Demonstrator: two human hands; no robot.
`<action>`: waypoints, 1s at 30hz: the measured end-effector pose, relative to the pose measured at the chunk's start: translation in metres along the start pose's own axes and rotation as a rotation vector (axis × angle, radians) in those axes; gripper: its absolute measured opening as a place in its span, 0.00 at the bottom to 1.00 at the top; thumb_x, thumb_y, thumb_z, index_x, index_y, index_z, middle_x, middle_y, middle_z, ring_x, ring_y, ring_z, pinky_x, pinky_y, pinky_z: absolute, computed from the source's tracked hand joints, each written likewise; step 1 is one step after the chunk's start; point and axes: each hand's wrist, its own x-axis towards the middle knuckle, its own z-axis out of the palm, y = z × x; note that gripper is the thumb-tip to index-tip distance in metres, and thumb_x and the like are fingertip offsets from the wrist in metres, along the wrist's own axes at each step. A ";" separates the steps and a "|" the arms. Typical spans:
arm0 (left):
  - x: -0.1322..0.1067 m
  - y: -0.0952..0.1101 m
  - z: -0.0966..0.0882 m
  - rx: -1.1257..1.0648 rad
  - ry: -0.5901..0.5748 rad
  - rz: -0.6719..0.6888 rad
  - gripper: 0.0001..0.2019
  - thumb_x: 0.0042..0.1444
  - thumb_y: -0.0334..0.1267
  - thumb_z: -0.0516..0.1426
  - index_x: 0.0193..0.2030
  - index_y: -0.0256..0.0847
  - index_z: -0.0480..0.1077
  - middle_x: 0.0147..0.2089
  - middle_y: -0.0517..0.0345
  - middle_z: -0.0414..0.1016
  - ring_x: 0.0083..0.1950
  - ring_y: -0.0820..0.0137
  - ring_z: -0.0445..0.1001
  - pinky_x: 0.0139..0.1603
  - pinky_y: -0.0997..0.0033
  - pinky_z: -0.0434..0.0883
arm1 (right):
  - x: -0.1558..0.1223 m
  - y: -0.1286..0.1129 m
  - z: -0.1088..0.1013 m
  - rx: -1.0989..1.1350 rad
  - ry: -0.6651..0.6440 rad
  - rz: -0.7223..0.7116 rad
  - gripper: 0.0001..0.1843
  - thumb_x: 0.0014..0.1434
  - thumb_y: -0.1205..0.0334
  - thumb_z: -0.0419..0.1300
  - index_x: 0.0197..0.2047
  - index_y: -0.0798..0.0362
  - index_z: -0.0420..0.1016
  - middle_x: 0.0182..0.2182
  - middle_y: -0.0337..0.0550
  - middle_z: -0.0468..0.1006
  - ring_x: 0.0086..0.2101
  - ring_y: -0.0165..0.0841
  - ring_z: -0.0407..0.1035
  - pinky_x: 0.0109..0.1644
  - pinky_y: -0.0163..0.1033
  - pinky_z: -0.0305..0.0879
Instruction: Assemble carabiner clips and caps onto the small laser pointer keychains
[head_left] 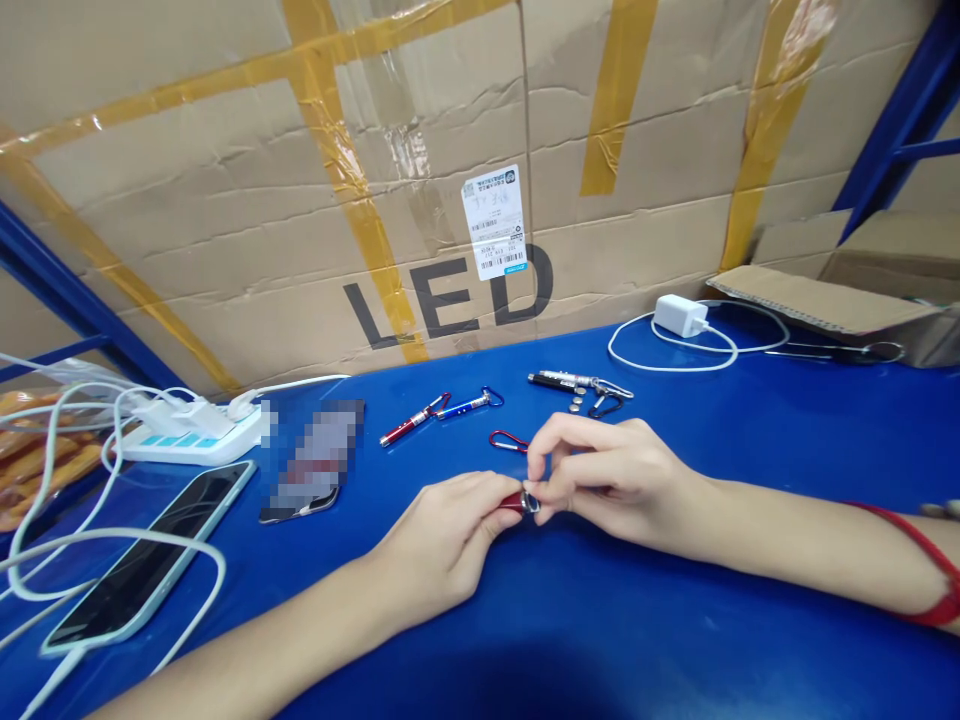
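My left hand [442, 540] is closed around a small red penlight [512, 502], most of it hidden in the fingers. Its silver end [530, 502] sticks out toward my right hand [611, 480], whose thumb and fingertips pinch at that end. What exactly lies between the right fingertips is too small to make out. Just behind the hands lies a red carabiner [508, 441]. Farther back, a black penlight [559, 381] and a silver one [574, 378] lie together, with small round button cells [576, 404] and a black carabiner [604, 405] beside them.
Red [405, 428] and blue [463, 407] penlights lie left of centre on the blue table [637, 640]. Phones [150, 560], white cables and a power strip [187, 440] fill the left. A white charger [679, 316] and open carton [825, 300] stand right. A large cardboard box [300, 220] walls the back.
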 end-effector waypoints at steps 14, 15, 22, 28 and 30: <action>-0.005 -0.001 0.004 0.238 0.126 0.059 0.08 0.60 0.28 0.49 0.43 0.33 0.67 0.29 0.54 0.71 0.29 0.70 0.67 0.30 0.73 0.67 | 0.012 -0.012 0.008 0.470 -0.086 0.669 0.12 0.49 0.63 0.63 0.18 0.57 0.69 0.26 0.38 0.66 0.25 0.24 0.63 0.29 0.31 0.61; -0.005 0.000 0.004 0.255 0.123 0.058 0.08 0.60 0.28 0.49 0.43 0.33 0.67 0.29 0.54 0.71 0.29 0.69 0.67 0.30 0.72 0.67 | 0.012 -0.011 0.008 0.507 -0.108 0.723 0.12 0.48 0.62 0.63 0.18 0.57 0.69 0.26 0.37 0.67 0.24 0.23 0.62 0.28 0.31 0.60; -0.003 0.002 0.003 0.231 0.106 0.005 0.13 0.61 0.28 0.49 0.51 0.38 0.64 0.35 0.56 0.74 0.31 0.70 0.68 0.33 0.71 0.68 | 0.012 -0.005 0.008 0.622 -0.119 0.833 0.13 0.44 0.61 0.67 0.18 0.58 0.69 0.26 0.36 0.67 0.21 0.21 0.61 0.25 0.29 0.58; -0.002 0.000 0.003 0.154 0.091 -0.045 0.12 0.61 0.28 0.48 0.48 0.42 0.67 0.37 0.57 0.75 0.35 0.70 0.71 0.37 0.71 0.69 | 0.010 -0.001 0.009 0.593 -0.150 0.869 0.13 0.44 0.57 0.67 0.21 0.58 0.70 0.26 0.36 0.67 0.20 0.21 0.62 0.23 0.29 0.58; -0.001 0.001 0.003 0.121 0.084 -0.098 0.11 0.61 0.29 0.48 0.46 0.41 0.68 0.39 0.57 0.76 0.37 0.71 0.72 0.40 0.72 0.70 | 0.009 0.002 0.010 0.553 -0.149 0.846 0.14 0.46 0.55 0.66 0.22 0.57 0.71 0.27 0.37 0.68 0.20 0.21 0.62 0.23 0.30 0.59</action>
